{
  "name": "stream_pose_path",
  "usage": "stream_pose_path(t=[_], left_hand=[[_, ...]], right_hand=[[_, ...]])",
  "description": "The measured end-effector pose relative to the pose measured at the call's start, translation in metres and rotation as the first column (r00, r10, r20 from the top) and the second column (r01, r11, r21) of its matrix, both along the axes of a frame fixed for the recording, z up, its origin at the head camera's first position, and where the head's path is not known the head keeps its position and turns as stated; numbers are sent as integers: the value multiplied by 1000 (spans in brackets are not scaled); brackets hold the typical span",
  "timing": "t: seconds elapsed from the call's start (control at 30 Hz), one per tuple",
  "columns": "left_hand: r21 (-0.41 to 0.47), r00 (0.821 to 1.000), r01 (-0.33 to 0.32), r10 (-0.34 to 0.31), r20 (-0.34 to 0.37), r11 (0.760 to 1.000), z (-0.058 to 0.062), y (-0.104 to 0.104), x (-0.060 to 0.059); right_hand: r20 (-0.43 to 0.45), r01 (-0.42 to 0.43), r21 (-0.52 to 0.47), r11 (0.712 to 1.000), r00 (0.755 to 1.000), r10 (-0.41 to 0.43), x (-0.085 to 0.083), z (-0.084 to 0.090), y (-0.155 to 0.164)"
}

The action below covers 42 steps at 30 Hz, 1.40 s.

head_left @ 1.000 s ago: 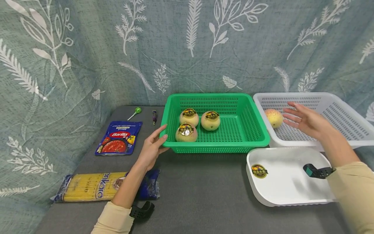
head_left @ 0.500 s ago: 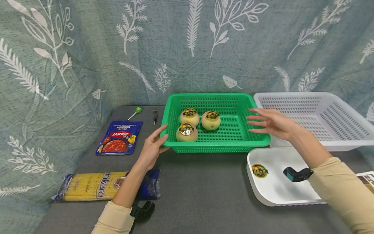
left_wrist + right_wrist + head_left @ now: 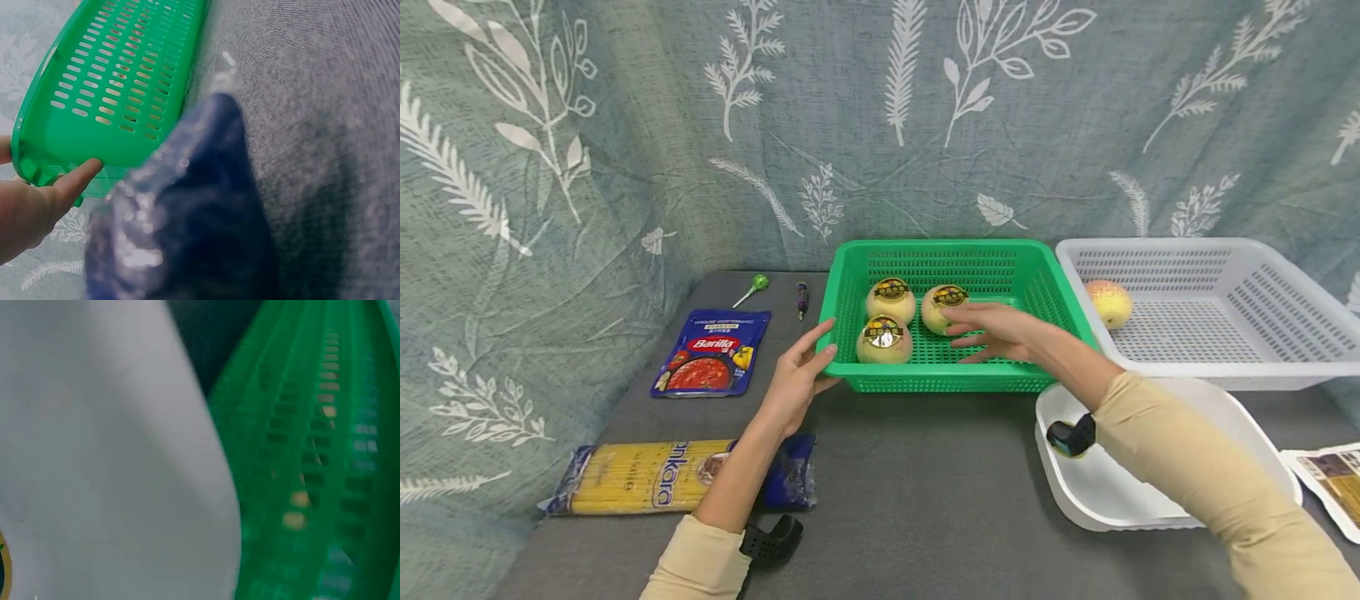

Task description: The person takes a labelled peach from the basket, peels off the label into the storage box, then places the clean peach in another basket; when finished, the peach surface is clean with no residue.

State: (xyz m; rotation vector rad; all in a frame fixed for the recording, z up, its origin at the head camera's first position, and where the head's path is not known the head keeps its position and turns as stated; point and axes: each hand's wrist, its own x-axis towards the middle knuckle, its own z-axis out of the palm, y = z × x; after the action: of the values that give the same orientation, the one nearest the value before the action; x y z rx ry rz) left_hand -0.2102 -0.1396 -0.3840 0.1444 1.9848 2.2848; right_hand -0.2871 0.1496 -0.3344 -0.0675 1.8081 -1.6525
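Note:
Three pale peaches with black-and-gold stickers sit in the green basket (image 3: pixel 1000 369): a back-left peach (image 3: pixel 891 302), a front-left peach (image 3: pixel 884 340) and a right-hand peach (image 3: pixel 942 309). My left hand (image 3: pixel 792 379) holds the basket's front left corner, thumb against the outer wall and fingers at the side. My right hand (image 3: pixel 1000 333) reaches over the basket with fingers spread, fingertips right at the right-hand peach and overlapping it. The right wrist view shows only the white tray (image 3: pixel 125 444) and the green basket wall (image 3: pixel 281 456); the hand is out of that view.
A white basket (image 3: pixel 1225 369) at right holds a yellow-pink fruit (image 3: pixel 1108 304). Under my right forearm lies the white tray, with a sticker in it. At left lie a Barilla pouch (image 3: pixel 711 352), a pasta packet (image 3: pixel 640 477), a lollipop (image 3: pixel 757 285) and a small purple-wrapped sweet (image 3: pixel 802 300).
My right hand has moved left from over the white basket to the right-hand peach in the green basket, uncovering the yellow-pink fruit. My left hand has stayed at the basket corner.

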Motion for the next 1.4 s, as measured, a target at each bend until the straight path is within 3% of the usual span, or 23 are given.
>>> stream_pose_path(t=[0.57,0.8,1.4], left_hand=[[2,1000,-9,9,-4,1000,0,1,1],[6,1000,-9,9,-2,1000,-1,3,1],[12,1000,-13,13,-3,1000,1,3,1]], right_hand=[[41,-43,182,982,998,36,-17,-7,-55],[-12,-98,247,964,994,105,-20,-14,-70],[-52,-102,248,963,992,119,-17,-18,-82]])
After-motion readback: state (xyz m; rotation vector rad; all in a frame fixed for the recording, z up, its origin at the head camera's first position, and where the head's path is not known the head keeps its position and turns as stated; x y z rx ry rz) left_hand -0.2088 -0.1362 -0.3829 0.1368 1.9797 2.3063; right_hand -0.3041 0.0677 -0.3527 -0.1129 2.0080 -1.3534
